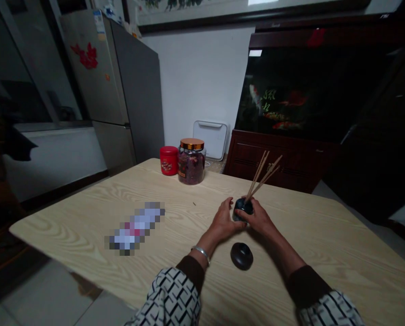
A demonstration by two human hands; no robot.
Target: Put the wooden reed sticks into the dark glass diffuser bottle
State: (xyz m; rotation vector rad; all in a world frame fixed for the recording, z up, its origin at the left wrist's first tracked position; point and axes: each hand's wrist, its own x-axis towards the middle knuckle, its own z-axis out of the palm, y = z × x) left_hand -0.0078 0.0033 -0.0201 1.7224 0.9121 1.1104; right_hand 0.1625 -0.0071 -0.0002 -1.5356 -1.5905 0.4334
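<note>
Two bare hands meet over a small dark bottle (243,207) on the right half of a pale wooden table (87,217). Thin sticks (261,179) rise from its mouth in a loose fan, their long axis leaning toward the far side and to the right, away from both palms. The right hand (259,218) is closed on the bottle, its fingers wrapped across the near face. The left hand (225,218) sits on the other side, cupped and half open, fingers curved and thumb reaching along the near side of the base; from where I stand, I cannot tell how firmly it touches. The bottle lies between the two, with the right hand the nearer. A round black lid (242,256) lies on the near side of the bottle, apart from it, between the forearms and touched by neither hand. Well to the left lies a blurred packet (137,226), its long axis running from near left to far right. At the far edge, a red tin (169,161) stands beside a gold-topped jar (191,166), both upright
</note>
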